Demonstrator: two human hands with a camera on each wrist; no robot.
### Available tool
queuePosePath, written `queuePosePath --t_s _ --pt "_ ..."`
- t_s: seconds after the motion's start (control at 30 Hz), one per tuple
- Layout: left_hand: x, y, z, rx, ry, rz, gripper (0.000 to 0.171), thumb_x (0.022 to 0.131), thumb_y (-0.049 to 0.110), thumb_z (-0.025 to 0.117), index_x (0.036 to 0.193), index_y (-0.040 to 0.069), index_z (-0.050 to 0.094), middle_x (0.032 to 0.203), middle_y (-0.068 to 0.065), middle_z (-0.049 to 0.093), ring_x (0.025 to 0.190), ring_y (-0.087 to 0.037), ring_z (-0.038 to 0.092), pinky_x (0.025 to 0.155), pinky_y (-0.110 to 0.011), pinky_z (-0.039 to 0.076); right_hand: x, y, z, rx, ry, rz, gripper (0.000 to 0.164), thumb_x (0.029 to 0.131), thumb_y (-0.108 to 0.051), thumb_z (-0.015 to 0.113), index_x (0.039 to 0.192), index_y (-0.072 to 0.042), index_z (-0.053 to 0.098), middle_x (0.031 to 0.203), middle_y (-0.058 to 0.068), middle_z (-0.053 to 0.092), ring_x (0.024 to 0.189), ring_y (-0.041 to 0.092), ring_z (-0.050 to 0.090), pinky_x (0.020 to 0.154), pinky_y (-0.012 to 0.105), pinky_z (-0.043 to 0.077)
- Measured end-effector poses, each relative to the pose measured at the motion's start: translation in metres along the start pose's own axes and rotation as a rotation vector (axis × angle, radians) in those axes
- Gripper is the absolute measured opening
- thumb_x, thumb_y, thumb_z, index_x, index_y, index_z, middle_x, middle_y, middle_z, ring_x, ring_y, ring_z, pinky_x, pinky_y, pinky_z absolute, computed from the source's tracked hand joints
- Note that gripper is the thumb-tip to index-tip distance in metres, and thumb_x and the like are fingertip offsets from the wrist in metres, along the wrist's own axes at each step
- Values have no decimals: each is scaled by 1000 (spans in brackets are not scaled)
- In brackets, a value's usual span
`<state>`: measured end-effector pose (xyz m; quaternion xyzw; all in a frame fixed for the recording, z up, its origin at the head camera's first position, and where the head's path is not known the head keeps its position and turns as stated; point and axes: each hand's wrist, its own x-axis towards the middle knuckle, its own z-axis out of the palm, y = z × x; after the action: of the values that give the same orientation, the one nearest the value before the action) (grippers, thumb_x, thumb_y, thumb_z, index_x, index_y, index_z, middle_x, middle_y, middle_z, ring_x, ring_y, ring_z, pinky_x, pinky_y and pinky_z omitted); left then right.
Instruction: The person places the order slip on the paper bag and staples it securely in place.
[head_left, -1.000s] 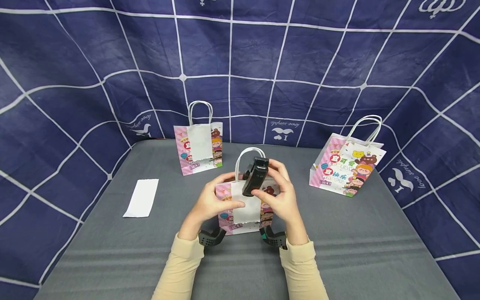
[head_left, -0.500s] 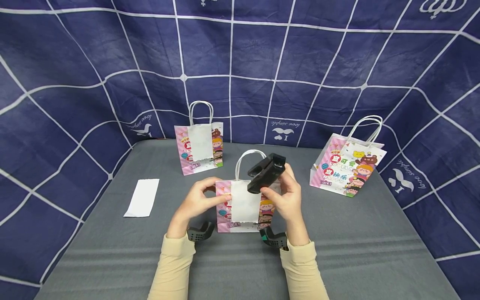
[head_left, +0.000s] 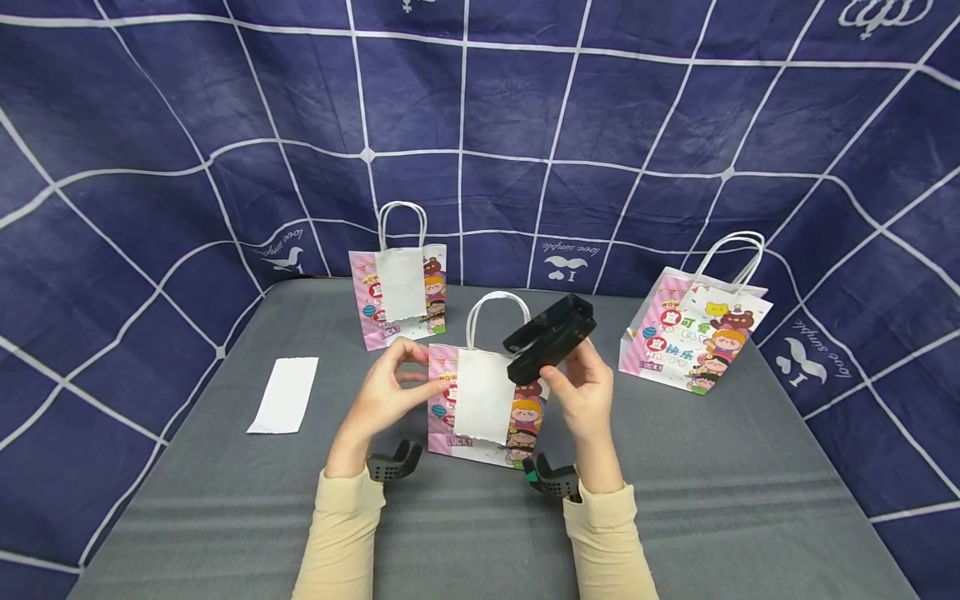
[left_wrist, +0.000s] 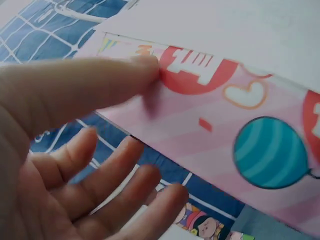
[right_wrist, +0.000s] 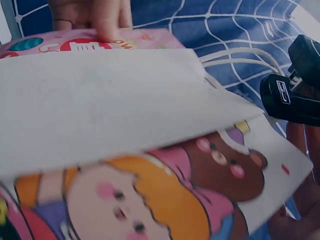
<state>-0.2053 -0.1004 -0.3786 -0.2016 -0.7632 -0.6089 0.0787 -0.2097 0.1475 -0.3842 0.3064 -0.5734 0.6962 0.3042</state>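
My right hand (head_left: 588,387) holds a black stapler (head_left: 551,337) up, its arms parted, over the upper right corner of a small paper gift bag (head_left: 444,425) with pink cartoon print and white handles. A blank white paper (head_left: 483,396) lies flat on the bag's front, top edge along the bag's rim. In the right wrist view the stapler (right_wrist: 295,95) stands off the rim at the paper's corner. My left hand (head_left: 382,392) is at the bag's left side, thumb (left_wrist: 125,75) touching its printed front; the other fingers (left_wrist: 135,190) stand apart from it, loosely bent.
A similar bag (head_left: 362,304) with white paper on its front stands at the back left. Another bag (head_left: 693,333), without such paper, leans at the right. A loose white paper slip (head_left: 283,396) lies on the grey table (head_left: 225,517). A blue grid cloth (head_left: 495,100) hangs behind.
My right hand has drawn the stapler rightward and up off the paper's top edge, turning it aslant. My left hand has moved left toward the bag's edge. The bag has turned slightly.
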Motion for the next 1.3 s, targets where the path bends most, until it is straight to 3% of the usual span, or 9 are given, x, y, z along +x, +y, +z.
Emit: queuePosePath --t_s 0.2,0.37,0.53,0.73,0.97,1.03,1.17,1.3 --pt "0 -2 -5 46 -38 -46 24 75 -5 75 84 -10 54 82 -20 58 75 -24 60 68 -35 54 0 -3 -6 59 30 41 46 82 -29 74 120 -5 62 101 3 67 84 13 62 77 25 50" --pt "2 -23 -5 69 -68 -33 14 78 -2 73 84 -6 62 82 -15 63 75 -22 61 67 -31 53 1 -4 -11 133 43 62 44 82 -23 74 120 -4 62 101 5 67 83 14 62 72 24 51" --pt "4 -39 -5 -6 -58 -28 13 83 -3 68 93 -9 64 85 -18 65 74 -16 63 65 -29 54 2 -5 -16 142 56 67 44 83 -19 74 122 -6 59 106 6 64 89 15 61 78 25 50" --pt "8 -42 0 -57 50 -52 12 84 -5 66 94 -11 63 85 -23 64 69 -14 62 62 -27 54 3 -8 -24 145 82 89 47 83 -13 73 125 -3 55 112 9 60 97 18 60 85 28 49" --pt "10 -19 11 -90 226 -92 13 84 -10 62 94 -18 60 84 -26 60 67 -13 60 61 -23 53 5 -9 -36 144 71 154 41 85 0 66 124 0 56 110 9 62 97 18 60 85 27 49" --pt "12 -20 15 -105 263 -107 13 84 -10 62 94 -19 60 83 -25 61 67 -12 60 62 -23 53 4 -8 -40 127 55 187 40 85 4 64 124 0 56 110 7 62 98 17 59 85 26 48" --pt "16 -24 25 -149 319 -114 14 84 -10 62 94 -19 59 84 -27 61 67 -11 60 63 -24 53 2 -6 -52 61 38 304 46 84 12 59 128 -1 53 110 4 62 98 16 59 84 25 48" --pt "21 -27 32 -176 363 -114 15 85 -8 63 95 -18 60 88 -31 61 69 -10 59 64 -22 53 0 -5 -65 -58 1 480 60 86 11 54 141 -5 37 110 6 59 90 12 60 75 23 49"
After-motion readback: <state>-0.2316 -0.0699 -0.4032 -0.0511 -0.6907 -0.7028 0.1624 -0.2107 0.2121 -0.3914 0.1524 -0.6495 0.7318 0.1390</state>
